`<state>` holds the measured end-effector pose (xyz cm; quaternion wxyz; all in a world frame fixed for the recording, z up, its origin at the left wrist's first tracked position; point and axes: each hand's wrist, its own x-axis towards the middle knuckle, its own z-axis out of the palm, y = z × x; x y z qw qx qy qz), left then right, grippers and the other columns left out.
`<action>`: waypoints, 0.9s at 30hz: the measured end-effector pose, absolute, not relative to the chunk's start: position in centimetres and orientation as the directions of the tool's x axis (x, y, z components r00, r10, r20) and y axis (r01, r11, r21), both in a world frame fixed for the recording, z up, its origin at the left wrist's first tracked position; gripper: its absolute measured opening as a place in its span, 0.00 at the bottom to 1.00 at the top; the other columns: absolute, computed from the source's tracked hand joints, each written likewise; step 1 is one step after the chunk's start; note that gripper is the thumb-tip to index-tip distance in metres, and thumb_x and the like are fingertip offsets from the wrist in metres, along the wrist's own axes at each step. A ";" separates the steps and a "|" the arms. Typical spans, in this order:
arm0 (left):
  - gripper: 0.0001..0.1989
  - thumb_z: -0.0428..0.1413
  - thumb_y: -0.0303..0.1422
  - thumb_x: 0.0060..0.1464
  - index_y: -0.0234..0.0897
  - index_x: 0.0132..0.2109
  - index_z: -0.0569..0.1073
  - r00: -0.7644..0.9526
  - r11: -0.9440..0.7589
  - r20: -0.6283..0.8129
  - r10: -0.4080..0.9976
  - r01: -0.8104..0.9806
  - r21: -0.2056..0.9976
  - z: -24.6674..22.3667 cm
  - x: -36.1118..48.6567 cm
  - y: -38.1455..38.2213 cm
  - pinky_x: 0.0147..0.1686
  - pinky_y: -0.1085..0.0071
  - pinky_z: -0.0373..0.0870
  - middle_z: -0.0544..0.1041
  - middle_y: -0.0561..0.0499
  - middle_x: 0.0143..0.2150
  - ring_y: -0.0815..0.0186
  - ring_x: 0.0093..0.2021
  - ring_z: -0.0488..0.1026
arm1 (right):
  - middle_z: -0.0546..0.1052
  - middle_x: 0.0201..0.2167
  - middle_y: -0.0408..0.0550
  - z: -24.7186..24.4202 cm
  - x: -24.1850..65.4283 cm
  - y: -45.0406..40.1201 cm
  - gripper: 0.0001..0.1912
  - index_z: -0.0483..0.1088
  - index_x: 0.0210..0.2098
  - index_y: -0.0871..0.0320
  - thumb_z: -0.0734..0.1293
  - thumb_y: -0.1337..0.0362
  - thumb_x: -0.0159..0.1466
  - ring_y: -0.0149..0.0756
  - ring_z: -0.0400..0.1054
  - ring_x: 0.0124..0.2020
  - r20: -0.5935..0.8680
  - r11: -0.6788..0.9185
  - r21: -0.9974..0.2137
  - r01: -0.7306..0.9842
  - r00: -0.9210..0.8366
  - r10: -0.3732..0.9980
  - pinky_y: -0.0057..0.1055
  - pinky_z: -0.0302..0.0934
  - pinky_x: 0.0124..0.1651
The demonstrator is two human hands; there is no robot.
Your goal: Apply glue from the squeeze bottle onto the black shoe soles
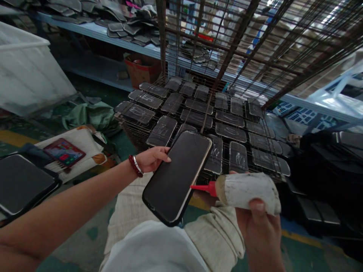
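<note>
A black rounded rectangular pad (177, 175) with a pale line along its right edge lies tilted above my lap. My left hand (154, 158) grips its left edge, thumb on top and the other fingers hidden beneath. In my right hand (259, 215) is a white bottle (246, 190) with a red nozzle, held sideways. The nozzle tip points left and meets the pad's right edge. Just beyond the pad, many similar black pads (229, 131) lie in rows on a wire rack (133, 132).
Upright rusty mesh (227, 49) rises behind the rack. At left are a white bin (31, 68), a pale stool (76, 166) bearing a red-framed phone, and another black pad (25, 183). Behind stands a blue shelf (99, 34) with a red-brown box (143, 71). Dark stacks (320, 177) are at right.
</note>
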<state>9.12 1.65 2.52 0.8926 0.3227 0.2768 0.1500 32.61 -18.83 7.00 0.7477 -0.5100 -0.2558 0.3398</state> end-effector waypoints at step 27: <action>0.21 0.55 0.18 0.42 0.27 0.47 0.76 0.605 0.726 -0.459 0.650 -0.318 0.610 1.7 9.9 1.9 0.38 0.63 0.76 0.82 0.40 0.37 0.57 0.34 0.80 | 0.72 0.54 0.51 5.8 32.1 -22.5 0.30 0.65 0.57 0.50 0.73 0.53 0.58 0.45 0.65 0.56 -0.027 0.144 -0.972 -0.185 0.696 0.717 0.37 0.67 0.50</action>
